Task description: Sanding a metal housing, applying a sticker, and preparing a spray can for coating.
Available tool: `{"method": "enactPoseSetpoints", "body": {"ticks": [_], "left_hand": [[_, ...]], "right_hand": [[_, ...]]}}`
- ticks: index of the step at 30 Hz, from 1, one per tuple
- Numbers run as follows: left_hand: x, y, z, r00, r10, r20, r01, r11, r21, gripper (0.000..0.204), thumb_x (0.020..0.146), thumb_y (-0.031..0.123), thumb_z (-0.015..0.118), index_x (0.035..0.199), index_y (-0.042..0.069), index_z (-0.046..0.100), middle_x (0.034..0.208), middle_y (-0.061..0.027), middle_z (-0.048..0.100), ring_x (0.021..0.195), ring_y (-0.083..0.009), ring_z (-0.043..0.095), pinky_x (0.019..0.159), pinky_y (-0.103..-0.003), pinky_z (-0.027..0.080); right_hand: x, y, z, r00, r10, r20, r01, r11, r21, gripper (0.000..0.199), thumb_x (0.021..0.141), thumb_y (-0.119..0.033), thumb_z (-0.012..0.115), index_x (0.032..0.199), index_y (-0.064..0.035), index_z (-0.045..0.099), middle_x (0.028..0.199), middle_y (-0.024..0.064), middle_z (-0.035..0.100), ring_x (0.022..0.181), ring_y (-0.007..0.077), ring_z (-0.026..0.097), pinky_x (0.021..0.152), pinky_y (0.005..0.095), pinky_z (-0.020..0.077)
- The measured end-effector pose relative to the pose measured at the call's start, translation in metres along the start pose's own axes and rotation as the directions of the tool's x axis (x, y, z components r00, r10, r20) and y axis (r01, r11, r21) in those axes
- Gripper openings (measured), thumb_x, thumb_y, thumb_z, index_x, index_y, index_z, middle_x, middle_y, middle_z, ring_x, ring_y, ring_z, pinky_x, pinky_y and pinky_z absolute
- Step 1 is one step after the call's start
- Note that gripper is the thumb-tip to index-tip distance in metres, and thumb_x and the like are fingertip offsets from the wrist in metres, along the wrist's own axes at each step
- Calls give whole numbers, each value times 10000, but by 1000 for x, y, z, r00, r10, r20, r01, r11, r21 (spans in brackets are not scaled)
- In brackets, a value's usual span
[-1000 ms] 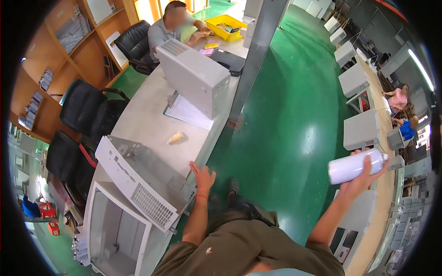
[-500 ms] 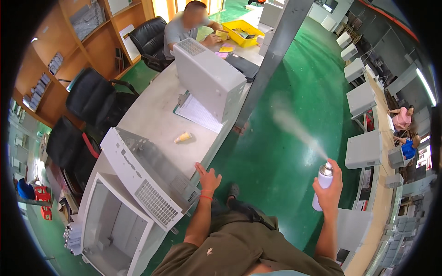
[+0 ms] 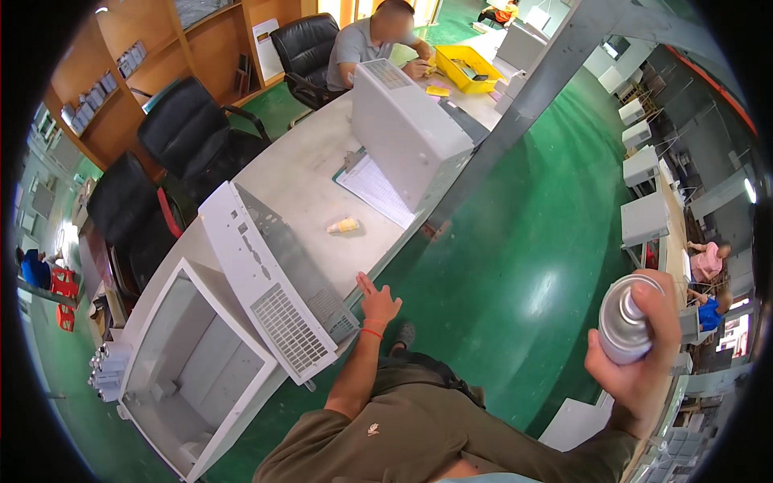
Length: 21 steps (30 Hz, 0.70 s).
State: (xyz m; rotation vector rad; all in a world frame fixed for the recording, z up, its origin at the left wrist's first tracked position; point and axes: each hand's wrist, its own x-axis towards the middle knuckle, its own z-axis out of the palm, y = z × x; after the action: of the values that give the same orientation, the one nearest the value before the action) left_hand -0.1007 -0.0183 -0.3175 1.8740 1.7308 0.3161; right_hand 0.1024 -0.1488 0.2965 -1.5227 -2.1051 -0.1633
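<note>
My right hand (image 3: 644, 354) is wrapped around a spray can (image 3: 624, 326), held up at the right with a round silver end facing me. I cannot make out its nozzle. At the table edge, my left hand (image 3: 378, 306) has its fingers stretched out and holds nothing. Just left of that hand, a pale grey sheet-metal panel (image 3: 262, 278) with a grille and cut-outs lies tilted on the table. Beside the panel is an open white metal housing (image 3: 193, 266). A small yellow-and-white bottle (image 3: 344, 226) lies on its side on the tabletop.
A large white metal case (image 3: 411, 129) stands on the table (image 3: 298, 189), next to a clipboard (image 3: 374, 185). A grey post (image 3: 519, 105) rises at the table's right edge. Across the table a person (image 3: 362, 48) sits near a yellow bin (image 3: 467, 68). Black chairs (image 3: 193, 133) line the left side.
The spray can has come up and right, turning from upright to end-on toward me. Its spray mist no longer shows. My view has shifted slightly; the left hand stays by the table edge.
</note>
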Motion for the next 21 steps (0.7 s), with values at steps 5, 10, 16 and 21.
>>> {"method": "enactPoseSetpoints", "body": {"ticks": [5,10,16,21], "left_hand": [[1,8,0,1000,7,21,-7,999,-35,459,851,426,873,1145,87,772,1817,-429,-59,1707,-593,-73,957,-625,610],[1,10,4,1000,7,-1,-7,999,-49,460,847,419,875,1148,87,773,1813,-435,-66,1703,-602,-79,964,-643,605],[0,5,-2,1000,-31,-4,31,999,-30,458,848,418,875,1152,91,773,1808,-442,-74,1698,-613,-78,969,-653,602],[0,10,3,1000,3,-22,-4,999,-52,464,845,427,885,1148,94,771,1809,-440,-73,1699,-614,-58,959,-639,611]], "right_hand": [[19,-19,-32,984,7,178,-8,1000,7,926,658,82,748,1533,-153,552,1377,226,610,1180,348,635,1070,446,502],[18,-17,-42,992,125,-36,-127,989,-78,892,600,8,759,1475,-90,615,1351,138,638,1228,285,643,1118,417,488],[28,7,-69,982,186,-30,-187,982,-31,1005,717,-201,787,1654,-75,446,1414,113,562,1072,215,663,963,382,555],[83,14,-114,967,-50,252,67,996,-58,947,811,-245,952,1614,-82,477,1518,150,521,1206,266,655,1090,446,541]]}}
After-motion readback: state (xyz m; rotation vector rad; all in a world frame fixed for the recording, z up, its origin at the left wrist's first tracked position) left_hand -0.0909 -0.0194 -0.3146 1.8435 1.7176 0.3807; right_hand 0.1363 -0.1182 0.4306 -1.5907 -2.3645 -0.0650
